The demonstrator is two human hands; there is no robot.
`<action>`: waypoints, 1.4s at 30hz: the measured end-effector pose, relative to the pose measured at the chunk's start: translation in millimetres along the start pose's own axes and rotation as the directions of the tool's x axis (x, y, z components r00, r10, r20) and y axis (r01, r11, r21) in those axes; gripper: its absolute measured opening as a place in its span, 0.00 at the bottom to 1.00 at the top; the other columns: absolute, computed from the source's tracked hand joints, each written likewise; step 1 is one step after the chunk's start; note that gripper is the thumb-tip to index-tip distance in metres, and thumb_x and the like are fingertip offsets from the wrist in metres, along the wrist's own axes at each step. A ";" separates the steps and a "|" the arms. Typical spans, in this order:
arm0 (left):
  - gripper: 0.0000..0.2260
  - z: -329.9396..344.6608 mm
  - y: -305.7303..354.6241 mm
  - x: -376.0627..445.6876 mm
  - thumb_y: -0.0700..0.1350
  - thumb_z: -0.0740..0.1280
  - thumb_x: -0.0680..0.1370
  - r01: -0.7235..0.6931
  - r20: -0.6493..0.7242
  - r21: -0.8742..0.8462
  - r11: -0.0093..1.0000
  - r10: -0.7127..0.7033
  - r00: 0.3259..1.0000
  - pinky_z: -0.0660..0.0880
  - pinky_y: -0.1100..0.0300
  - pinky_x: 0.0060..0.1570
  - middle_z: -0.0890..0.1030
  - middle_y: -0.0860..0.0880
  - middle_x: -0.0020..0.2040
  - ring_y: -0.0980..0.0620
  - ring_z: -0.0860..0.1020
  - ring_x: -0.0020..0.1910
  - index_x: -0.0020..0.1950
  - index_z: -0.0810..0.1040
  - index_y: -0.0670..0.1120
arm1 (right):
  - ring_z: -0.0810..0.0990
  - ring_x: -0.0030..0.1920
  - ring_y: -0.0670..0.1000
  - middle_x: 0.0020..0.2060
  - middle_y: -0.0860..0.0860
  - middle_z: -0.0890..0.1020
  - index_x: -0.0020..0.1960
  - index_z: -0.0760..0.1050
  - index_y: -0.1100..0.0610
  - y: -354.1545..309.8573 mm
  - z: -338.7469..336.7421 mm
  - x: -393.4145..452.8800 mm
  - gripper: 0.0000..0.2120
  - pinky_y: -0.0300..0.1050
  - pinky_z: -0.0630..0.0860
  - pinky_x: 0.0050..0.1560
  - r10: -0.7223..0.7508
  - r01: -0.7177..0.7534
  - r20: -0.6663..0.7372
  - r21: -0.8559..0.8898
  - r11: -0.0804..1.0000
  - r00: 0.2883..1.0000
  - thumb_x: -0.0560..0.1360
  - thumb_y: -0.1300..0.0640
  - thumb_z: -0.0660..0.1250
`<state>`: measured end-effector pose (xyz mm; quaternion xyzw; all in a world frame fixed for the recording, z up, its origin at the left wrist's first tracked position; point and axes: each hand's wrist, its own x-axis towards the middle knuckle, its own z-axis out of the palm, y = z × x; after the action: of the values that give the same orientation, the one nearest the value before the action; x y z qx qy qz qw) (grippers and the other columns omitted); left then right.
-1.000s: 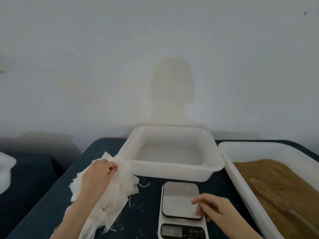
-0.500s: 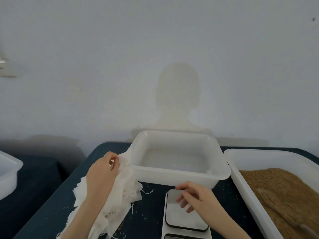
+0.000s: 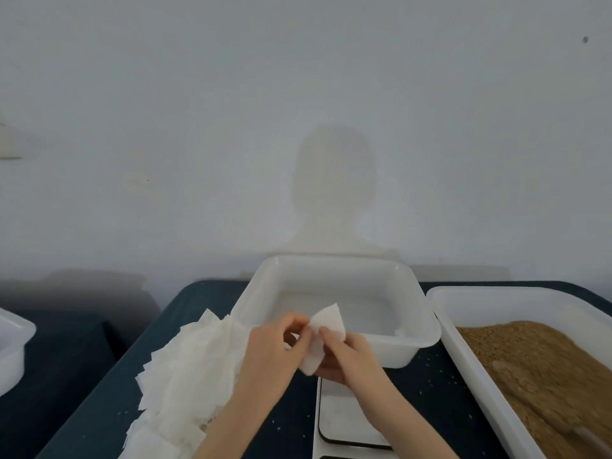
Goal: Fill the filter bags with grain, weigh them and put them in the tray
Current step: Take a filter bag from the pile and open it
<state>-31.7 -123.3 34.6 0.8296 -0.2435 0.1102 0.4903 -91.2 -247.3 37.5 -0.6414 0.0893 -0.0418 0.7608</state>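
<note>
Both hands meet over the near edge of the empty white tray [image 3: 334, 270], holding one filter bag [image 3: 323, 336] between them. The bag is a small, thin, white piece of soft paper-like fabric, roughly square with one pointed corner standing up toward the wall and a rounded lower corner hanging down between the palms; it looks flat and limp, with no bulge of grain showing in it. The left hand [image 3: 271, 351] has its grip narrowed to a pinch, thumb and fingertips closed on the bag's left edge. The right hand [image 3: 347, 357] also has a narrow grip, its thumb lying on the front of the bag and the fingers curled behind it. The bag hangs in the air just in front of the tray's near wall and above the far end of the scale [image 3: 344, 422], whose pale square platform with a dark rim lies under the right wrist. To the left of the hands a loose, ragged pile of filter bags [image 3: 185, 369] is spread on the dark blue tabletop [image 3: 205, 296], its sheets overlapping at many angles and its far end touching the tray's left corner. At the right stands a long white bin [image 3: 463, 346] filled with brown grain [image 3: 543, 369]; pale specks of grain are scattered on the tabletop between the bin and the scale. A corner of another white container [image 3: 13, 346] shows at the far left edge, and a pale wall [image 3: 298, 94] carrying the shadow of a head and shoulders rises behind.
</note>
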 end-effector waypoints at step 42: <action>0.36 28.4 8.3 1.9 0.64 0.73 0.61 -0.097 0.516 -0.065 0.993 0.117 0.848 0.62 0.79 0.55 0.61 0.77 0.61 0.77 0.60 0.63 0.63 0.59 0.67 | 0.72 0.39 0.34 0.40 0.37 0.75 0.48 0.78 0.50 1.1 -94.6 -10.8 0.02 0.28 0.67 0.40 -0.468 0.500 0.348 -0.829 0.252 0.812 0.76 0.53 0.67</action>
<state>-36.0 -151.8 27.6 0.8046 -0.4143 -0.0949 0.4146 -119.8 -336.8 22.0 -0.9383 -0.1148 -0.2088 0.2504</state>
